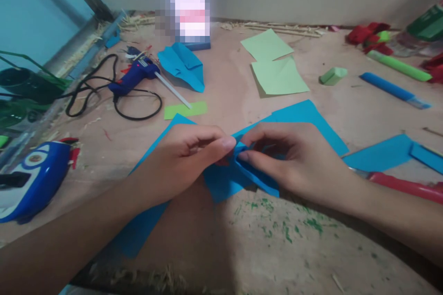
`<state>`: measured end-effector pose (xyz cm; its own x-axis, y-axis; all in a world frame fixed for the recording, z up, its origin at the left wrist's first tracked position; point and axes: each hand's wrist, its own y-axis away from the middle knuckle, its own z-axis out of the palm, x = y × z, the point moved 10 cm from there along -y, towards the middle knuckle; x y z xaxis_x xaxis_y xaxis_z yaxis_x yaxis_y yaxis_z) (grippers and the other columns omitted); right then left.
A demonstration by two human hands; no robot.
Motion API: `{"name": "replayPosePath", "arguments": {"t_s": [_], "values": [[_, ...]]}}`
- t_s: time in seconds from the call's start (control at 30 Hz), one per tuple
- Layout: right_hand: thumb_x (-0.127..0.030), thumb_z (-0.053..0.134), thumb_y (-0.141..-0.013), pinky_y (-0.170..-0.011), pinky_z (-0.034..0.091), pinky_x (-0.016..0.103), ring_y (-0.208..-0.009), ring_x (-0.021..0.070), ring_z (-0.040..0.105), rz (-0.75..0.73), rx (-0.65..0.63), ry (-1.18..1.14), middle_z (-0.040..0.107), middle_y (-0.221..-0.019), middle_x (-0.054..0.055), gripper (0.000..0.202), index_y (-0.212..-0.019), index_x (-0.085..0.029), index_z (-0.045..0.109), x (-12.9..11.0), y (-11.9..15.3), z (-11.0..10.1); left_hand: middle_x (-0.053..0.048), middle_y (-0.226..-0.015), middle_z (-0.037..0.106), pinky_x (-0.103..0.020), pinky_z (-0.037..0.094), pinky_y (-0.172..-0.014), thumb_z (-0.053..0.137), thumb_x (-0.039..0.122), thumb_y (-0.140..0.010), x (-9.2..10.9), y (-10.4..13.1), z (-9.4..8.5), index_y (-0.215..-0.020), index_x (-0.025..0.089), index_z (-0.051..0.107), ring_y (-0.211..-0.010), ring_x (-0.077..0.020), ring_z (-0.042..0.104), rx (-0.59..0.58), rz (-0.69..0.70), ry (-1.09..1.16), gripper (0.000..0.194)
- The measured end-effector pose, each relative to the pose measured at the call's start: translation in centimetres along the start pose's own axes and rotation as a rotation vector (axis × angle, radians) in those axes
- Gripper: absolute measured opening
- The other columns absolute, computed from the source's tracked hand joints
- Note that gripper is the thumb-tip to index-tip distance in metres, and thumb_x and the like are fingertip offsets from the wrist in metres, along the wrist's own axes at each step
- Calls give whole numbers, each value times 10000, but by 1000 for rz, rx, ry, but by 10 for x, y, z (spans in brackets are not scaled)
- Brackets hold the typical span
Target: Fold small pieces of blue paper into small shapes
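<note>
My left hand (188, 156) and my right hand (294, 159) meet near the middle of the view. Between thumb and fingers, my right hand pinches a folded piece of blue paper (258, 178). The fingertips of my left hand press together at the upper left end of this piece; they hide whatever part of it they grip. Flat blue sheets (224, 184) lie on the table beneath both hands. Another blue strip (143, 230) sticks out below my left wrist.
A blue glue gun (133, 76) with a black cable lies at the left, near crumpled blue paper (185, 67). Pale green sheets (282, 75) lie farther back. Red handle (404, 185) by my right forearm; blue-and-white device (41, 179) at far left; bottle (424, 27) at back right.
</note>
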<state>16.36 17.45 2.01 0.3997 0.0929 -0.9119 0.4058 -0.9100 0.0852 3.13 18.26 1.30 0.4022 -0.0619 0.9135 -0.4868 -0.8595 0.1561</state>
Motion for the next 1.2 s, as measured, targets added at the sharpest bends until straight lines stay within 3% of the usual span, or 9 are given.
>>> {"name": "replayPosePath", "arguments": {"t_s": [0.23,0.5,0.73,0.93,1.2], "values": [[-150,668,-949,-646,510,242,-725,139,704,-86,18,46,773,-832,-8,126,-898,-207,768,-9,3,2,6,-757,723,-202,508,-592,757,378,-897,-14,0,7,-867,203,760,-688,-144,675,-5,-130,182,177],[-139,699,-917,-641,516,253,-676,135,682,-43,82,10,781,-837,-9,94,-915,-204,768,-5,5,1,-1,-793,783,-209,556,-658,835,299,-816,-19,1,6,-882,211,791,-750,-162,731,6,-202,243,119],[-102,700,-893,-627,486,254,-693,141,690,-17,135,54,762,-769,-20,119,-862,-195,768,-1,5,-1,28,-819,794,-205,565,-685,773,311,-880,-6,1,3,-860,231,795,-750,-152,727,52,-74,34,86],[-56,685,-877,-674,512,250,-744,142,715,-61,192,54,783,-837,-29,173,-877,-203,776,-3,8,-1,20,-914,826,-230,553,-734,708,291,-952,8,4,-1,-923,247,820,-838,-168,740,74,18,-246,123],[-106,680,-899,-627,528,248,-743,143,724,-72,147,61,789,-857,-17,135,-925,-188,783,-8,7,0,2,-907,825,-290,488,-695,638,233,-1002,23,8,0,-863,239,803,-784,-193,734,86,165,-518,216]]}}
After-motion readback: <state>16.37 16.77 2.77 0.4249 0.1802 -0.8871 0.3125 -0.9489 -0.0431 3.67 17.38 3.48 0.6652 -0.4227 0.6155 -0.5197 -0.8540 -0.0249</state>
